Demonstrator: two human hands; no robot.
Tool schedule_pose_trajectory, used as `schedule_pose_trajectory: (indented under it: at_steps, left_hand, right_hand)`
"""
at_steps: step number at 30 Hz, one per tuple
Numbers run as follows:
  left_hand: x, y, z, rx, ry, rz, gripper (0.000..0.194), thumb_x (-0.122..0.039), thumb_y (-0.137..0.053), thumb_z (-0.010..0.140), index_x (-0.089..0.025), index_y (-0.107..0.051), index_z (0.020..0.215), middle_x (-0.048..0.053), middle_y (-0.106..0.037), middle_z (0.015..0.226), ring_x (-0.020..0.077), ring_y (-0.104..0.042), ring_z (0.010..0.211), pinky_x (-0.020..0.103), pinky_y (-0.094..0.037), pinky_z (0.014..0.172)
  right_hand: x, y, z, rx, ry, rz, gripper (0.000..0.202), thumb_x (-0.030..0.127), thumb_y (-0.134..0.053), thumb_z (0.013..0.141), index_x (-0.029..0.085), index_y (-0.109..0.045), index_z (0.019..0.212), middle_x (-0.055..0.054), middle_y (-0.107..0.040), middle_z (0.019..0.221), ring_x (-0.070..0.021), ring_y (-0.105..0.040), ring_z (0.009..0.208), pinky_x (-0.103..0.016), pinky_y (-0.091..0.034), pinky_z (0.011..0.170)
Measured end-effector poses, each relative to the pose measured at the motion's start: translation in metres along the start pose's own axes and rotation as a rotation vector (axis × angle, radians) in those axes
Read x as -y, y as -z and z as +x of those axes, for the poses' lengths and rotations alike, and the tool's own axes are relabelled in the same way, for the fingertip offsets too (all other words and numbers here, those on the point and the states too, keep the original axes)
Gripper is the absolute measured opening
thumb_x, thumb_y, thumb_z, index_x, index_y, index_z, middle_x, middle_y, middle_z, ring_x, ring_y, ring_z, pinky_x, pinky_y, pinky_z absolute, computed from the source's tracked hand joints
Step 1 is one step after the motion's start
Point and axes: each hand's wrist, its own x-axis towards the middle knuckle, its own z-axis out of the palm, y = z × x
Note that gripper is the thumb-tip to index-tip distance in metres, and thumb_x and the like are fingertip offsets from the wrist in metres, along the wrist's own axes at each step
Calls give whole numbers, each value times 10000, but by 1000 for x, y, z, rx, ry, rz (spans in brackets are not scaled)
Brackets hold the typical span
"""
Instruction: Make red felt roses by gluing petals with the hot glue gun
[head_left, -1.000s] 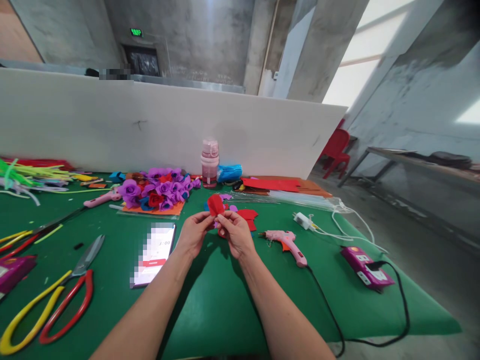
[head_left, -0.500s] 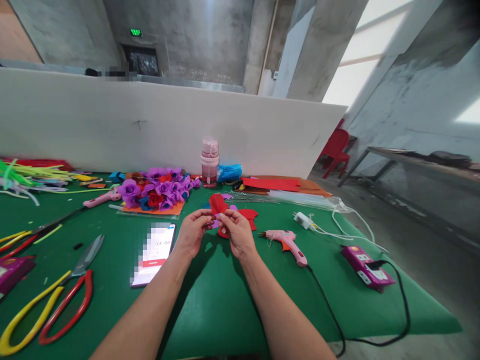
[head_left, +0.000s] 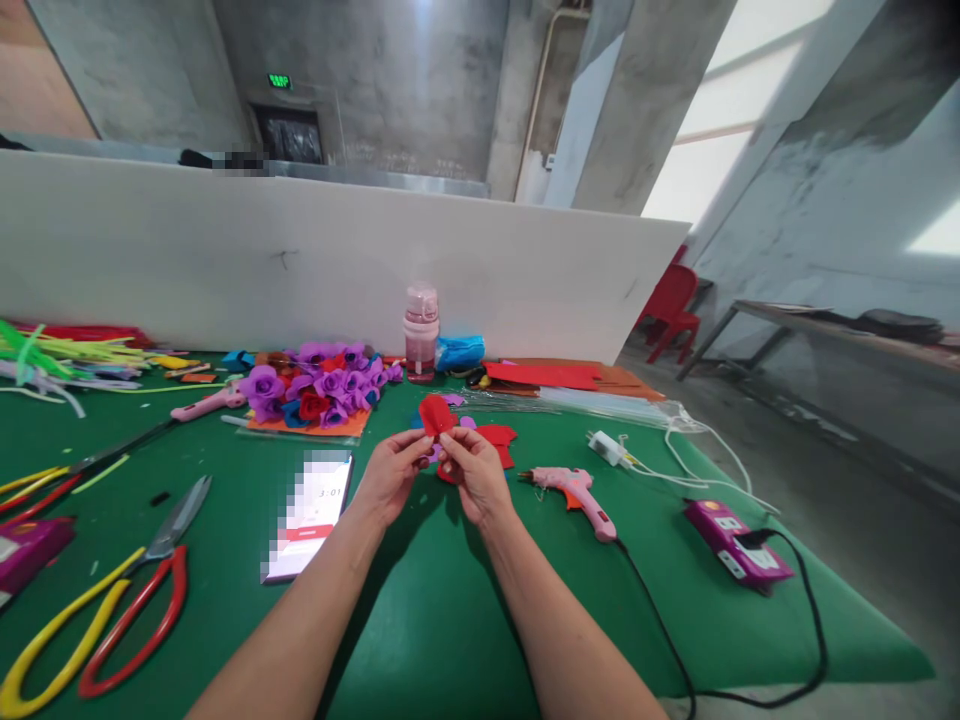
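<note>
Between my two hands stands a red petal-shaped piece (head_left: pixel 436 414), upright, pinched at its lower edge. My left hand (head_left: pixel 394 468) holds it from the left with thumb and fingertips. From the right, my right hand (head_left: pixel 474 468) pinches it too, the thumbs almost meeting. More red cut pieces (head_left: pixel 498 438) and a few purple ones (head_left: pixel 452 399) lie on the green table just behind my hands. To the right of my right hand rests a pink glue gun (head_left: pixel 571 486), its nozzle pointing left.
Large scissors (head_left: pixel 166 535) and a phone (head_left: pixel 315 520) lie at left. Purple, red and blue paper-like flowers (head_left: pixel 330 380) are heaped behind, beside a pink bottle (head_left: pixel 421 335). A purple power strip (head_left: pixel 735 540) with cables sits at right. A white board (head_left: pixel 337 240) closes the back.
My fingers have shifted slightly on the red petal-shaped piece, which stays between them. The whole view has tipped up a little, so everything sits slightly lower.
</note>
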Motion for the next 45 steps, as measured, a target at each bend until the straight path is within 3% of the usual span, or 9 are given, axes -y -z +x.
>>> schedule_pose_trajectory:
  at_steps: [12,18,25,29,31,36,45]
  left_hand:
    - [-2,-2,-1,-1,-7,-52,242,-187,-768,535,-128,-687,756,44,-674,735,104,-580,637,241,-433,650]
    - [-2,-3,0,-106,0,-51,296,-210,-809,471,-126,-675,721,28,-664,700,101,-578,637,232,-421,634]
    - [-3,5,1,-235,-38,104,360,-257,-765,518,-157,-647,843,11,-631,777,96,-559,616,212,-375,536]
    - [-2,6,3,-312,-187,241,302,-280,-742,556,-157,-641,813,-7,-606,684,91,-515,577,204,-345,515]
    - [-2,4,3,-291,-242,284,278,-318,-734,584,-153,-662,795,3,-616,674,98,-508,601,209,-354,549]
    - [-1,-2,1,-176,-143,172,339,-365,-768,541,-141,-700,787,11,-636,678,93,-478,596,213,-344,575]
    - [-4,-5,0,-127,-78,37,300,-322,-798,500,-138,-682,706,-19,-592,609,65,-462,550,194,-339,534]
  right_hand:
    - [1,-2,-2,25,-7,64,279,213,-764,579,184,-576,783,55,-603,556,-51,-537,476,-121,-406,422]
    - [-1,0,0,0,31,28,260,224,-770,575,162,-603,764,44,-605,553,-47,-541,485,-121,-418,441]
    - [1,1,0,-62,75,-24,216,217,-759,577,168,-612,727,41,-596,582,-63,-553,496,-151,-425,442]
    - [1,1,0,-75,164,-131,164,246,-724,624,174,-606,712,37,-587,606,-71,-552,514,-165,-425,463]
    - [1,2,1,-72,223,-218,146,259,-701,653,180,-603,727,34,-591,626,-79,-558,532,-177,-433,485]
    - [-1,2,1,-32,297,-384,117,268,-668,685,189,-607,748,28,-595,632,-95,-543,539,-194,-428,493]
    - [-2,0,0,-46,246,-332,192,255,-705,651,183,-559,754,39,-587,623,-89,-569,539,-175,-435,465]
